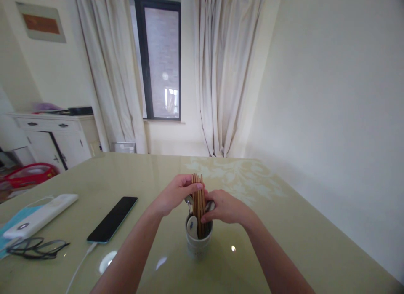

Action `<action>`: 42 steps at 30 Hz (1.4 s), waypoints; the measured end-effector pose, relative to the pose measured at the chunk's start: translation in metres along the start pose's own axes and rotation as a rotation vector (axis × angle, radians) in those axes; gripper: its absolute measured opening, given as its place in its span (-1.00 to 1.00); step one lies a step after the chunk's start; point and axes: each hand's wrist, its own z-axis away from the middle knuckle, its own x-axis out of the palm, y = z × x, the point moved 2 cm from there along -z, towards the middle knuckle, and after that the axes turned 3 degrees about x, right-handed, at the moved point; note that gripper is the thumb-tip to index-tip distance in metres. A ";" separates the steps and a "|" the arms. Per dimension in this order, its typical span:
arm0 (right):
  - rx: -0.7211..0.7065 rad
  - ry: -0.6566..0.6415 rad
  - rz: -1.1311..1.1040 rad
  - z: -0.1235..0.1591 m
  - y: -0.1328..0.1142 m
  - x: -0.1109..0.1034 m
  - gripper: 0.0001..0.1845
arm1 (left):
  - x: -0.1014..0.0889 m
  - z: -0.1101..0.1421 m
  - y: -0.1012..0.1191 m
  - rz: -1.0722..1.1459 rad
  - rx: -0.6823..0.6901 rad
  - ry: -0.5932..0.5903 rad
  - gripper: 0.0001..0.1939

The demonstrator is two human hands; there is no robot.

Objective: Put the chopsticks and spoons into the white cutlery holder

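A light-coloured cup (198,243) stands upright on the table in front of me. In it is a bundle of wooden chopsticks (198,201), along with a white spoon (192,226) and metal spoons, one with its metal bowl (189,199) showing at the left. My left hand (178,193) is closed around the upper part of the chopsticks, thumb across their front. Lower down on the right, my right hand (224,207) has its fingers closed against the chopsticks, beside another metal spoon (210,206). Some of its fingertips are hidden behind the bundle.
On the left of the glossy table (151,172) lie a phone (112,219) with a white cable, a white power strip (41,216) and dark-framed glasses (36,247). A wall (341,117) runs along the right edge. Beyond stand a white cabinet (59,138) and curtains (227,66).
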 end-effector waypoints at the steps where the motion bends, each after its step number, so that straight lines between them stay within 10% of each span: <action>1: 0.011 -0.036 -0.003 0.000 0.000 0.000 -0.75 | 0.000 0.000 0.002 -0.002 0.010 0.032 -0.59; 9: 0.049 -0.079 0.012 0.002 -0.001 0.005 -0.68 | -0.003 0.007 0.031 0.001 0.157 0.267 -0.53; 23: 0.152 -0.043 0.198 0.002 0.000 0.011 -0.64 | -0.068 0.046 0.066 0.340 0.384 0.730 -0.73; 27: 0.149 -0.041 0.226 0.004 -0.002 0.010 -0.62 | -0.102 0.043 0.035 0.366 0.138 0.741 -0.80; 34: 0.180 -0.052 0.254 0.003 -0.005 0.010 -0.62 | -0.109 0.031 -0.060 0.088 -0.402 0.371 -0.48; 42: 0.164 -0.070 0.274 0.006 -0.014 0.004 -0.62 | -0.091 0.013 -0.127 -0.270 -0.454 0.327 -0.43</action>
